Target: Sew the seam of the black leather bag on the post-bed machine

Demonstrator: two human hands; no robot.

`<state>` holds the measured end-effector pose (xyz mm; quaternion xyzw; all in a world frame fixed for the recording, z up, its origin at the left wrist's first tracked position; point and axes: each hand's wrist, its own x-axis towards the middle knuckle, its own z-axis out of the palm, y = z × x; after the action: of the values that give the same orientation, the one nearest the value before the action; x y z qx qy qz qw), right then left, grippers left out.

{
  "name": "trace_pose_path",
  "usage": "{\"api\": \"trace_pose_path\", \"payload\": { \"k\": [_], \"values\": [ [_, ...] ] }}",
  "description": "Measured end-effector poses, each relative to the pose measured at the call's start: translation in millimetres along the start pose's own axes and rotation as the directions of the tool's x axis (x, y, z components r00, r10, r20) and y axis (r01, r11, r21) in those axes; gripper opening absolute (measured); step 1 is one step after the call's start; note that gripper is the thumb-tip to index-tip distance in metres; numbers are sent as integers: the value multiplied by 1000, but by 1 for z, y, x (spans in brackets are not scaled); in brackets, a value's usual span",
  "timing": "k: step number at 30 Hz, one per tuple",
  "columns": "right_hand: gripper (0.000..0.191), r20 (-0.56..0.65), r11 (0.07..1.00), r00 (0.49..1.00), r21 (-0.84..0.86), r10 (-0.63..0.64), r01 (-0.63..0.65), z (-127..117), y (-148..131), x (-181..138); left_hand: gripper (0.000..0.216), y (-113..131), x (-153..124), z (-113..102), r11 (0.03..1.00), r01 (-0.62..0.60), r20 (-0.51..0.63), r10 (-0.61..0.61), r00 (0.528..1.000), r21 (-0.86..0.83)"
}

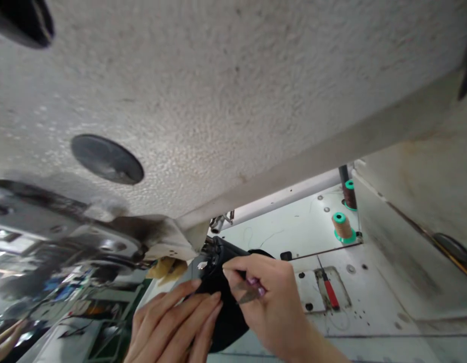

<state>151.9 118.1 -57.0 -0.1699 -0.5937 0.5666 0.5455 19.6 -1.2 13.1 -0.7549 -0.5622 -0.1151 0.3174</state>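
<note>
A dark black piece of material [229,322], perhaps fabric or leather, lies over the narrow black bed [218,254] of a sewing machine. My left hand [176,320] rests on its left side, fingers bent together over it; the thumb is hidden. On the other side, my right hand [273,302] pinches thumb and forefinger together at the bed. Small pointed thread snips [250,295] with something purple by them are tucked in my right palm. Whether a thread is between my fingertips is too small to tell.
The machine's pale arm [256,101] spans the space above my hands. Its metal needle-side parts [67,222] are at left, beside a yellow cloth [167,269]. A red-handled screwdriver [331,292] and thread cones [343,229] are at right. Another person's arm [8,338] shows far left.
</note>
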Motion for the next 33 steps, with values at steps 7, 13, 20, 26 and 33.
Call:
{"api": "trace_pose_path", "payload": {
  "k": [7,13,20,26,33],
  "values": [
    [22,78,967,989,-215,-123,137,-3,13,10,43,4,7,12,993,83,-79,-89,993,-79],
    [20,51,919,968,-305,-245,249,2,15,13,35,4,9,18,992,76,-174,-93,980,-100],
    [18,43,899,965,-355,-259,257,4,13,13,33,3,8,24,984,86,-202,-117,972,-155],
    [18,40,893,964,-368,-263,258,6,14,14,29,7,8,29,972,114,-214,-158,964,-204],
    [15,19,889,963,-380,-270,257,13,17,12,28,10,8,31,961,145,-237,-201,950,-235]
  ]
}}
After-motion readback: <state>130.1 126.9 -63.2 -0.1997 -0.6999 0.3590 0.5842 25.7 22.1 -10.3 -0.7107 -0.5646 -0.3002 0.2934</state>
